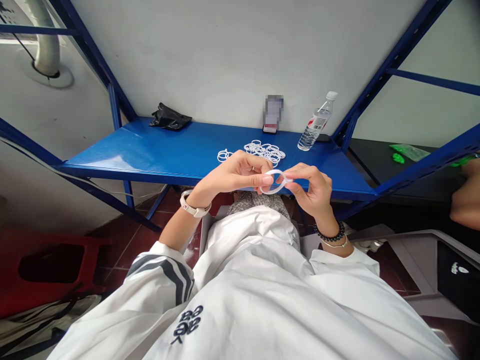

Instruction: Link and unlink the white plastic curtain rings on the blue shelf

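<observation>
A white plastic ring (pixel 270 189) is held in the air between both hands, just in front of the blue shelf's (pixel 157 150) front edge. My left hand (pixel 240 172) pinches its left side, fingers closed. My right hand (pixel 313 187) pinches its right side with thumb and fingertips. Behind the hands, on the shelf, lies a pile of several white rings (pixel 262 150), with a couple more rings (pixel 224 155) lying apart to its left.
A clear water bottle (pixel 317 124) leans against the wall at the shelf's right end, beside a small upright phone (pixel 272 114). A crumpled black bag (pixel 168 119) lies at the back left. Another person's arm (pixel 465 197) shows at the right edge. A red stool (pixel 48 267) stands lower left.
</observation>
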The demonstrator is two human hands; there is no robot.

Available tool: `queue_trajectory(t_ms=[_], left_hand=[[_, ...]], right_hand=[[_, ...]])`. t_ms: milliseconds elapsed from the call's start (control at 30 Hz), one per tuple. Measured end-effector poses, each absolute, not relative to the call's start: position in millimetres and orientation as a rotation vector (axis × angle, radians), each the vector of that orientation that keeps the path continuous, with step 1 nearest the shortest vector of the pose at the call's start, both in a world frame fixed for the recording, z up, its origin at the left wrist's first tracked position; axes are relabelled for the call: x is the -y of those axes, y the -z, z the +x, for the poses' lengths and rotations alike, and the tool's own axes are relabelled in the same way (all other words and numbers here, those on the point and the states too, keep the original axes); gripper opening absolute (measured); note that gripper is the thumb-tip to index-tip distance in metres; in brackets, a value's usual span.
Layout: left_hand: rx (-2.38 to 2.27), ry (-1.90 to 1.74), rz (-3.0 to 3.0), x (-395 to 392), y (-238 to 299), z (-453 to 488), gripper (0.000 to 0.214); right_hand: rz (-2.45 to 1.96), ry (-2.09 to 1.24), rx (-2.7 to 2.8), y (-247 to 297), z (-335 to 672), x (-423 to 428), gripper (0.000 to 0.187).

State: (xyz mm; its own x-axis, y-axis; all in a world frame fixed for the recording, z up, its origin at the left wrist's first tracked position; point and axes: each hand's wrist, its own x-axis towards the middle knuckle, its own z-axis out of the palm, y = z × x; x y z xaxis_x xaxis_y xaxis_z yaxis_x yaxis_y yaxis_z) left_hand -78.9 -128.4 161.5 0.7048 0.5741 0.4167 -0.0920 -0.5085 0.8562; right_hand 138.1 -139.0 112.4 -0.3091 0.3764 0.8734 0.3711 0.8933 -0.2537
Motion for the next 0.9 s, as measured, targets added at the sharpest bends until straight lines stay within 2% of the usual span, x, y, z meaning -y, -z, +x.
queue_trajectory(t_ms=[200,600,900], left_hand=[[-0.290,-0.777,2.018,126.7,-160.5,-80.4,0.045],[-0.274,-0.851,2.211,126.9,-163.2,-87.5,0.041],[-0.241,-0.826,2.346,126.9,-164.4,-86.5,0.040]], right_hand=[[-0.559,0.005,1.928,-117.4,134.4,143.3,0.016],[-0.577,-0.386,1.956,-122.2,135.1,145.7,0.048],[-0.620,-0.563,1.999,-123.9,136.4,147.4,0.038]])
